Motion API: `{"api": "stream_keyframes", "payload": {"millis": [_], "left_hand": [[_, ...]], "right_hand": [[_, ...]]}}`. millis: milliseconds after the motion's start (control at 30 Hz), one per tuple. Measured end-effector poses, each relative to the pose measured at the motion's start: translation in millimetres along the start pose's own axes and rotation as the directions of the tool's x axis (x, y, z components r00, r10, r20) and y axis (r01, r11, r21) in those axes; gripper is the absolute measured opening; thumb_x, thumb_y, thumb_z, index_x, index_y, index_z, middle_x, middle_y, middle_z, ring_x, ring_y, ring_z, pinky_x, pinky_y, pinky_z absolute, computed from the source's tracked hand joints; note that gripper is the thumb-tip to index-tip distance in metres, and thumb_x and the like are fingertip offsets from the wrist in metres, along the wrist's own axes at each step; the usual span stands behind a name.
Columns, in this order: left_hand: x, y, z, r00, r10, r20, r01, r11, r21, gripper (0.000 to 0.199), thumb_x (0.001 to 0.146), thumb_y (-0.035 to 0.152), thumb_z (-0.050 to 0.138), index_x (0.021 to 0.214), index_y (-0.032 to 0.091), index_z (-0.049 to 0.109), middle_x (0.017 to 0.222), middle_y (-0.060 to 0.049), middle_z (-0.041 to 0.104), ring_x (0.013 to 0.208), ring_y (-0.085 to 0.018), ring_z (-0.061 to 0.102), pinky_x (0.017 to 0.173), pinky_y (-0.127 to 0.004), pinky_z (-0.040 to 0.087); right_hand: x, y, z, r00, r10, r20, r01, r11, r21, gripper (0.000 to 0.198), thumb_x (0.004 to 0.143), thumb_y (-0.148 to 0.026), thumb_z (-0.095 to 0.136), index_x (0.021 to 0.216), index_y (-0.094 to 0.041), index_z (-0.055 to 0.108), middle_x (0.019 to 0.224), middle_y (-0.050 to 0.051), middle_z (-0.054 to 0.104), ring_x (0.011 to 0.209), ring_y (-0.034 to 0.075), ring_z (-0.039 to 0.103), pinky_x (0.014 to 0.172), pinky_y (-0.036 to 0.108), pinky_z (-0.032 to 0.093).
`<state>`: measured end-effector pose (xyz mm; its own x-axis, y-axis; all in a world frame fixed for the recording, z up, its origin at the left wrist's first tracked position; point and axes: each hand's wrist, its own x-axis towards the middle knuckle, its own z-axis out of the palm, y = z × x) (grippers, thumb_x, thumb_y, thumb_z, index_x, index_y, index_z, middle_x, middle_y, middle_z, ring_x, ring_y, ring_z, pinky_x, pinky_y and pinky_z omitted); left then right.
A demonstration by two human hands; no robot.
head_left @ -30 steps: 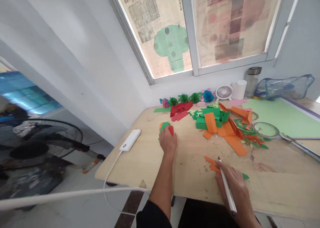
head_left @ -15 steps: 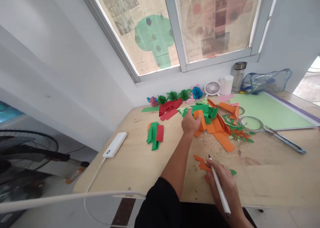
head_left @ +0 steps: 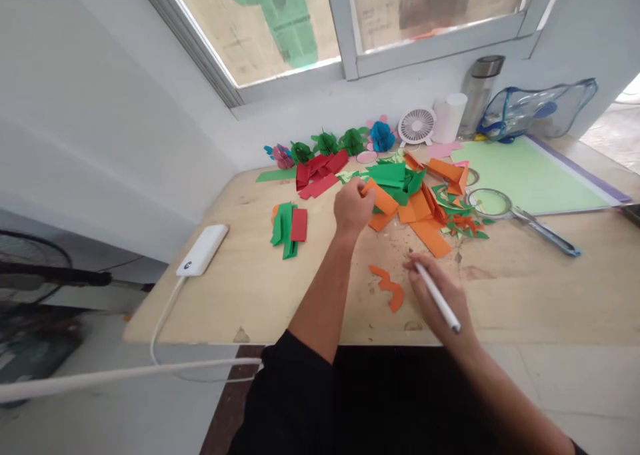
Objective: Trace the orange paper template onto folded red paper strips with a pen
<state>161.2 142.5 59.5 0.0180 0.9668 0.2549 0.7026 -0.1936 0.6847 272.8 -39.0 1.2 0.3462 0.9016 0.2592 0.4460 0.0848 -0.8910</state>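
My left hand [head_left: 354,206] is closed on the end of a folded orange paper piece [head_left: 383,200], at the near left edge of a paper pile. In that pile lie green folded paper [head_left: 393,176] and more orange strips [head_left: 434,239]. Closer to me, my right hand [head_left: 445,302] grips a white pen [head_left: 437,296], its dark tip pointing away from me over the tabletop. A wavy orange paper scrap [head_left: 389,287] lies just left of that hand.
Red folded papers [head_left: 320,175] and paper flowers [head_left: 326,143] line the back. A small fan [head_left: 417,126], glass bottle [head_left: 483,95] and clear pouch [head_left: 540,112] stand behind. Scissors [head_left: 545,232] lie right; a power bank [head_left: 203,250] with cable and a green-red paper stack [head_left: 289,228] lie left.
My left hand has taken hold of the orange piece and tilted it. My right hand, with the pen, has moved off the orange scrap, now uncovered. The view has tipped down.
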Motion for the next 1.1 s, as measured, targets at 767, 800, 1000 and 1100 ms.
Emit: {"api": "stream_keyframes", "payload": {"millis": [767, 800, 1000, 1100], "left_hand": [[-124.3, -97.9, -90.4, 0.931, -0.15, 0.333, 0.113, 0.985, 0.129, 0.058, 0.073, 0.008, 0.049, 0.128, 0.023, 0.051, 0.078, 0.0, 0.064, 0.068, -0.018, 0.06, 0.07, -0.028, 0.045], [-121.3, -100.1, -89.1, 0.931, -0.16, 0.328, 0.116, 0.982, 0.148, 0.057, 0.072, 0.007, 0.049, 0.127, 0.024, 0.053, 0.08, -0.001, 0.065, 0.072, -0.02, 0.061, 0.073, -0.029, 0.045], [-108.2, -101.7, -73.3, 0.959, -0.109, 0.262, 0.074, 0.987, 0.142, 0.047, 0.076, 0.006, 0.05, 0.118, 0.024, 0.06, 0.087, -0.003, 0.068, 0.083, -0.021, 0.064, 0.078, -0.029, 0.045], [-91.9, -94.1, -62.5, 0.974, -0.041, 0.224, 0.027, 0.997, 0.066, 0.047, 0.077, 0.005, 0.048, 0.12, 0.021, 0.059, 0.072, 0.001, 0.064, 0.07, -0.017, 0.062, 0.068, -0.025, 0.045]], "right_hand": [[-7.0, 8.9, 5.0, 0.886, -0.282, 0.368, 0.437, 0.775, -0.457, 0.028, 0.089, -0.027, 0.051, 0.115, -0.02, 0.06, 0.097, 0.009, 0.07, 0.089, 0.025, 0.062, 0.075, 0.036, 0.048], [-7.8, 9.7, 6.1, 0.883, -0.288, 0.37, 0.446, 0.76, -0.473, 0.028, 0.09, -0.027, 0.051, 0.116, -0.019, 0.06, 0.096, 0.009, 0.07, 0.088, 0.025, 0.061, 0.074, 0.036, 0.048], [-15.4, 17.6, 12.7, 0.85, -0.421, 0.317, 0.527, 0.663, -0.531, 0.029, 0.094, -0.027, 0.046, 0.118, -0.019, 0.059, 0.102, 0.011, 0.067, 0.09, 0.025, 0.06, 0.074, 0.036, 0.047], [-17.0, 22.6, 16.4, 0.839, -0.467, 0.279, 0.538, 0.637, -0.553, 0.028, 0.095, -0.03, 0.044, 0.117, -0.02, 0.059, 0.1, 0.01, 0.067, 0.089, 0.025, 0.062, 0.073, 0.035, 0.049]]}}
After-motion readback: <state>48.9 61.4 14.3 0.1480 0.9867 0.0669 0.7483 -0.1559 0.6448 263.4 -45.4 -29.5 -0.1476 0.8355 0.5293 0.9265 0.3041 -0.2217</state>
